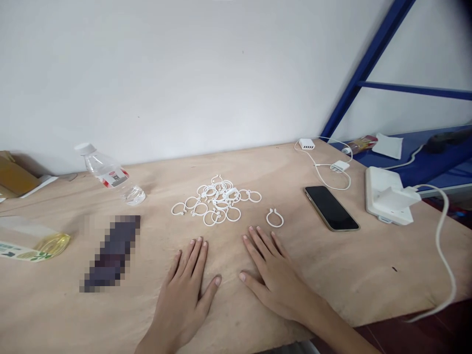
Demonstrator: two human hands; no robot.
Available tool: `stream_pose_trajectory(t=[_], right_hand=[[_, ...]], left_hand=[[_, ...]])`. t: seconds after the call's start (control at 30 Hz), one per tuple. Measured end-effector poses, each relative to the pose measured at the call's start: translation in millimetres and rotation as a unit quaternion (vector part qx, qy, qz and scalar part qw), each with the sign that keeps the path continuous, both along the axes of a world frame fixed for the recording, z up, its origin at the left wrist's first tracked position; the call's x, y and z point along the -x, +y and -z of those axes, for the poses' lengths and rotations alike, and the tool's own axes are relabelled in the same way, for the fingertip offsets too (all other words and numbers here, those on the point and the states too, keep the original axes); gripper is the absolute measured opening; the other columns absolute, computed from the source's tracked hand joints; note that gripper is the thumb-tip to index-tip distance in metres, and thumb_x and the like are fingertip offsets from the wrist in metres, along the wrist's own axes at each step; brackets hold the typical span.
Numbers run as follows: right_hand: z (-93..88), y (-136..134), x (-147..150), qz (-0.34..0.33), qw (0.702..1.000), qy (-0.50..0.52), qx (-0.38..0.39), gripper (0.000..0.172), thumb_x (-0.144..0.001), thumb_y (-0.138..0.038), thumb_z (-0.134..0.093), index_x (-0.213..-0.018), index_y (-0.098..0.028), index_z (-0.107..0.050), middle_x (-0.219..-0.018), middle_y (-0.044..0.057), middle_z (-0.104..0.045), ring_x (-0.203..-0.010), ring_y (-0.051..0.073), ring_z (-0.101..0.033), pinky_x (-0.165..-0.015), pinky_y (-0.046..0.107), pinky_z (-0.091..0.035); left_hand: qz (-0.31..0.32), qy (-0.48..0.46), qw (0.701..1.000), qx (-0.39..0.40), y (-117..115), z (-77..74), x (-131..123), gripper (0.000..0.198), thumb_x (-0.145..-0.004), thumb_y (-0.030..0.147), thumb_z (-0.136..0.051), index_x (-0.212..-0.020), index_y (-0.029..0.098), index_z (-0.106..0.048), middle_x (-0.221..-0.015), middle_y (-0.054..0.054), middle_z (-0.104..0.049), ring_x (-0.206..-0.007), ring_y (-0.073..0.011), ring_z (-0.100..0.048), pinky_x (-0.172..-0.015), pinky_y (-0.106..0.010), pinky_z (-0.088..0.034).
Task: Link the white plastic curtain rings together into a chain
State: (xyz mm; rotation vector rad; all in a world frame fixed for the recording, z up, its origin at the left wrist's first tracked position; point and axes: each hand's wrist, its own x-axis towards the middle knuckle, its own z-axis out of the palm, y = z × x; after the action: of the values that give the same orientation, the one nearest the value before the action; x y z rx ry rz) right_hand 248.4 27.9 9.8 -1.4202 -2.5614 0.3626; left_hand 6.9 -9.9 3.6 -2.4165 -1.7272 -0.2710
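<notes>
My left hand (pixel 186 285) and my right hand (pixel 271 270) both lie flat, palms down, on the wooden table (pixel 368 265) with fingers stretched out and nothing in them. Just beyond the fingertips lies a pile of several white plastic rings (pixel 217 200). One single white ring (pixel 275 218) lies apart from the pile, close to my right hand's fingertips.
A black phone (pixel 331 207) lies right of the rings. A white power strip (pixel 389 195) with a plug and cable sits at the right edge, chargers (pixel 307 144) behind. A plastic water bottle (pixel 110 174) lies at the left, a yellowish packet (pixel 35 243) and a blurred dark object (pixel 110 253) nearer. Blue shelving (pixel 405 88) stands at the right.
</notes>
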Motion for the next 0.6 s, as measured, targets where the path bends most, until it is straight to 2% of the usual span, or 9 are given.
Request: stream_pose_trajectory(t=[0.33, 0.4, 0.47, 0.53, 0.6], right_hand=[[-2.8, 0, 0, -0.005, 1.0, 0.025, -0.014, 0.066, -0.093, -0.048, -0.044, -0.149, -0.018, -0.028, -0.157, 0.011, -0.022, -0.145, 0.031, -0.017, -0.115, 0.058, -0.017], [-4.0, -1, 0, -0.004, 0.999, 0.042, -0.025, 0.063, -0.091, -0.047, -0.048, -0.146, -0.018, -0.035, -0.155, 0.012, -0.03, -0.143, 0.032, -0.022, -0.114, 0.058, -0.02], [-4.8, 1, -2, 0.007, 0.996, 0.071, -0.044, 0.052, -0.091, -0.04, -0.051, -0.138, -0.019, -0.048, -0.149, 0.011, -0.041, -0.139, 0.03, -0.032, -0.113, 0.054, -0.026], [-5.3, 9, -9, 0.039, 0.991, 0.102, -0.073, 0.037, -0.092, -0.031, -0.048, -0.126, -0.019, -0.058, -0.138, 0.012, -0.053, -0.13, 0.027, -0.043, -0.109, 0.049, -0.034], [-5.7, 23, -21, 0.094, 0.984, 0.113, -0.105, 0.032, -0.094, -0.026, -0.042, -0.117, -0.017, -0.063, -0.125, 0.014, -0.06, -0.117, 0.027, -0.052, -0.102, 0.046, -0.042]], left_hand=[[0.004, 0.033, 0.999, -0.023, 2, 5.4, 3, 0.076, -0.091, 0.049, -0.043, -0.152, 0.019, -0.009, -0.151, -0.007, -0.038, -0.137, -0.0271, -0.04, -0.108, -0.047, -0.037], [0.004, 0.036, 0.999, -0.025, 2, 6.5, 3, 0.076, -0.091, 0.049, -0.042, -0.152, 0.019, -0.009, -0.151, -0.007, -0.038, -0.137, -0.0268, -0.04, -0.109, -0.047, -0.036], [0.004, 0.033, 0.999, -0.029, 2, 7.5, 4, 0.075, -0.092, 0.048, -0.041, -0.153, 0.019, -0.008, -0.151, -0.007, -0.039, -0.136, -0.0267, -0.041, -0.109, -0.047, -0.036], [0.006, 0.028, 0.999, -0.037, 2, 8.1, 4, 0.075, -0.092, 0.047, -0.041, -0.153, 0.019, -0.008, -0.15, -0.007, -0.041, -0.136, -0.0269, -0.042, -0.109, -0.046, -0.036], [0.009, 0.024, 0.999, -0.046, 2, 7.8, 4, 0.075, -0.091, 0.048, -0.042, -0.153, 0.02, -0.009, -0.148, -0.007, -0.043, -0.135, -0.0269, -0.043, -0.109, -0.046, -0.036]])
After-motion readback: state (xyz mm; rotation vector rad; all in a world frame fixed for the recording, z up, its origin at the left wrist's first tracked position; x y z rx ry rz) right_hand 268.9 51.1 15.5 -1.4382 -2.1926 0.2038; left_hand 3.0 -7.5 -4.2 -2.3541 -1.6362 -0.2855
